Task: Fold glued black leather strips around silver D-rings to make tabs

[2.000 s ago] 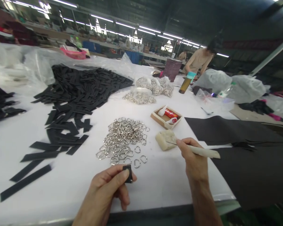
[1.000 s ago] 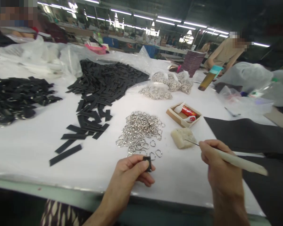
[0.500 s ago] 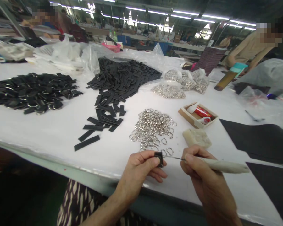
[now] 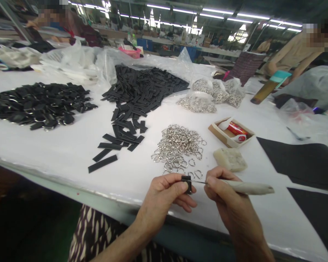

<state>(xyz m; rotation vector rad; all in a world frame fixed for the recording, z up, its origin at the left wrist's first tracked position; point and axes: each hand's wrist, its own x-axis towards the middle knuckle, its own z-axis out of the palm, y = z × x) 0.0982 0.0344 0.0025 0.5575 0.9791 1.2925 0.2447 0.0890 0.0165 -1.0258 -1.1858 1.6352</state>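
Observation:
Between the thumb and fingers of my left hand (image 4: 171, 191) is a small folded black strip (image 4: 186, 185), pinched near the table's front edge. My right hand (image 4: 229, 198) grips a thin-tipped tool with a pale, wrapped-looking handle (image 4: 247, 187), its metal shaft pointing left and its tip at the folded strip. Just beyond my hands lies a heap of silver D-rings (image 4: 177, 143). Flat black strips (image 4: 105, 163) lie loose to the left, trailing from a large pile of strips (image 4: 147, 85). At far left is a mound of folded black tabs with rings (image 4: 41, 103).
A pale waxy block (image 4: 230, 159) and a small open box (image 4: 221, 136) with a red tube stand right of the rings. Bags of rings (image 4: 198, 103) lie behind. Black sheets (image 4: 295, 156) cover the right side. A bottle (image 4: 270, 87) leans farther back; people work across the table.
My right hand and the tool have moved left, closer to the folded strip, and less shaft shows. My left hand keeps the same pinch. The view has shifted slightly.

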